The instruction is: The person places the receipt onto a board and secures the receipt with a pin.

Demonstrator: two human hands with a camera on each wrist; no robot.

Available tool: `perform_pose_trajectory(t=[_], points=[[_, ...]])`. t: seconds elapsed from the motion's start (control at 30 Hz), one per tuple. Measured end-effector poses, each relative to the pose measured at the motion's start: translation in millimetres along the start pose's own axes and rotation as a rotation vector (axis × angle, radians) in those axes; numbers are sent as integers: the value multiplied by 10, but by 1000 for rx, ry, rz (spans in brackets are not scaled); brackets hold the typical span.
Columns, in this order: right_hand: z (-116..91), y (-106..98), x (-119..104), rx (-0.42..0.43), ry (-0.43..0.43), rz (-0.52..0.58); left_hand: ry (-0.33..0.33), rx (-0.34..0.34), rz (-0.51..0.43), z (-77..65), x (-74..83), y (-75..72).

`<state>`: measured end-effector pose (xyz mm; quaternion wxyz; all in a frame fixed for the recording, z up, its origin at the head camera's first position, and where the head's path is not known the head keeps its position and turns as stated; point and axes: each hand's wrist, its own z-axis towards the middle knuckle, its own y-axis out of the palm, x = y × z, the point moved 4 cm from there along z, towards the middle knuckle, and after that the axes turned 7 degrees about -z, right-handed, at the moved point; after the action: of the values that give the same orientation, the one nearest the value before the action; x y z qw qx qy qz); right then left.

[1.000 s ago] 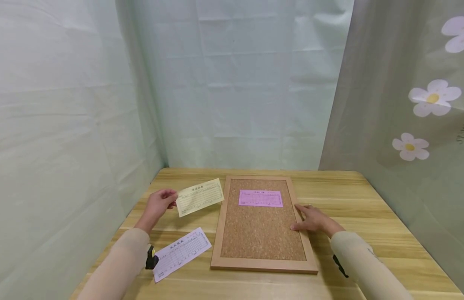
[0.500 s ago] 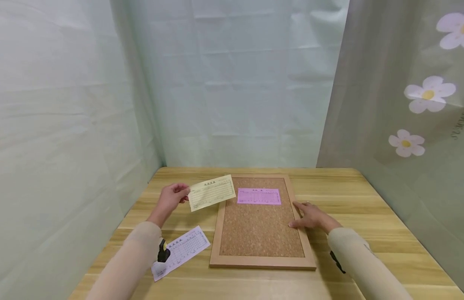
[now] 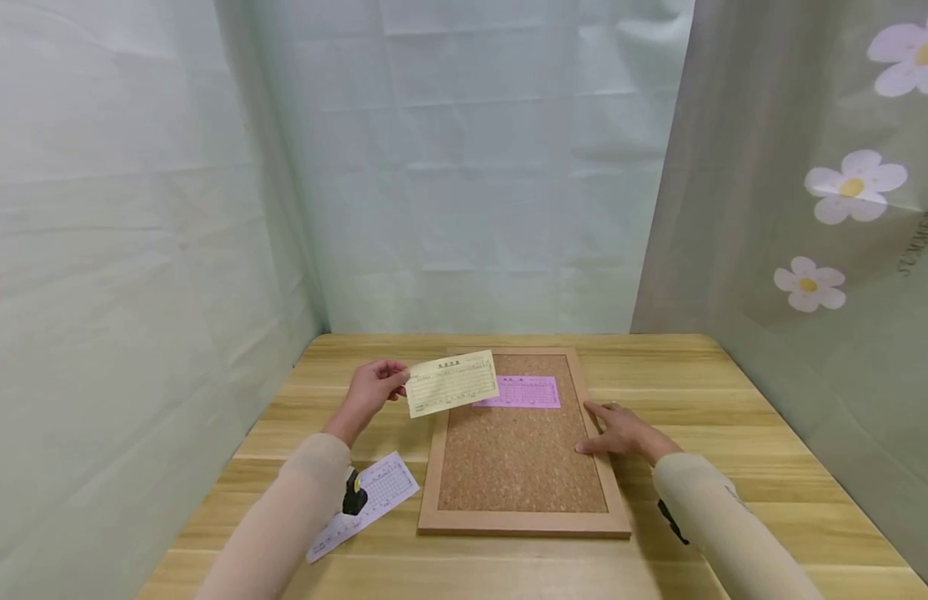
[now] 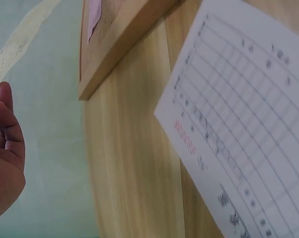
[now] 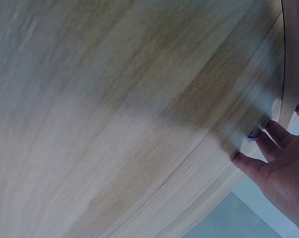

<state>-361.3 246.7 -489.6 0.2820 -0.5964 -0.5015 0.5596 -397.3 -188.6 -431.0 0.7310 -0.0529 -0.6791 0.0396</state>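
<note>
My left hand [image 3: 373,389] pinches the left end of a yellow printed form slip [image 3: 452,383]. The slip is held up over the upper left of a wood-framed corkboard [image 3: 519,467] and overlaps a pink form slip [image 3: 525,392] lying on the cork. Along the board's right side, my right hand [image 3: 626,433] rests with its fingers spread, thumb on the frame. A pale lilac form slip [image 3: 388,486] lies on the table left of the board, partly hidden by my left forearm. In the left wrist view its printed grid [image 4: 253,94] fills the right side.
The light wooden table [image 3: 704,383] carries the board and slips. Pale fabric curtains [image 3: 471,183] stand behind it and on both sides, with white flowers printed on the right one. Dark wrist-worn devices [image 3: 354,493] sit at both cuffs.
My left hand has carried the yellow slip rightward, from beside the board to over its upper left, now covering part of the pink slip. My right hand stays on the frame.
</note>
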Motion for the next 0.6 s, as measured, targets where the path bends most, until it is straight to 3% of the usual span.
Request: perform_pose_trajectory(t=[0.6], points=[[-17,-6,-17,36,-22,-25,-7,-94,-40,21,36,487]])
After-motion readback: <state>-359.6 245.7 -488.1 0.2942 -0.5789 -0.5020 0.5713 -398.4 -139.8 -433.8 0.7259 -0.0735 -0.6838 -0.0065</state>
